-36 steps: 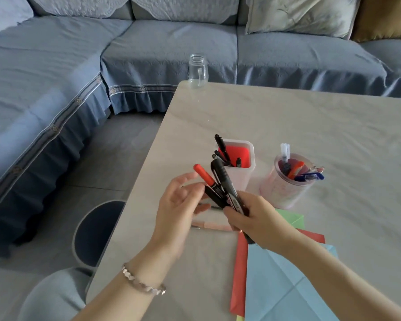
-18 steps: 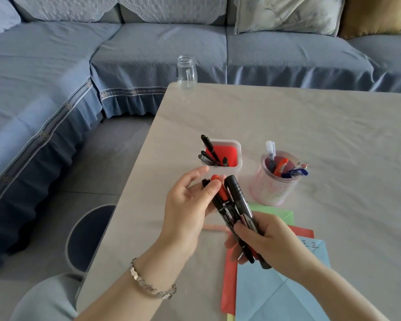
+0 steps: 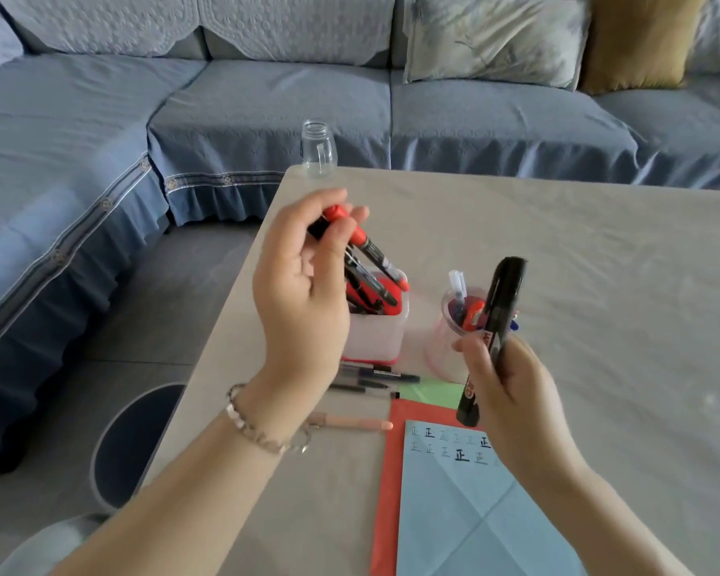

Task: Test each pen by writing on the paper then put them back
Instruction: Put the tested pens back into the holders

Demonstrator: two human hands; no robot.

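Note:
My left hand (image 3: 304,284) grips a small bunch of pens (image 3: 364,253), one with a red cap, their lower ends pointing down into the white rectangular pen holder (image 3: 377,330). My right hand (image 3: 512,392) holds a thick black marker (image 3: 495,326) upright, cap up, in front of the round clear pen cup (image 3: 445,338). A light blue paper (image 3: 474,513) with written marks along its top lies on a red sheet (image 3: 385,471) and a green sheet (image 3: 433,390).
Several pens (image 3: 371,378) and a pink pen (image 3: 354,424) lie on the grey table (image 3: 578,264) near the holder. A clear glass jar (image 3: 317,149) stands at the table's far corner. A blue sofa and a round stool (image 3: 129,442) are to the left.
My left hand took the thin pens out of the bundle and lifted them over the white holder. My right hand keeps only the thick black marker and moved right.

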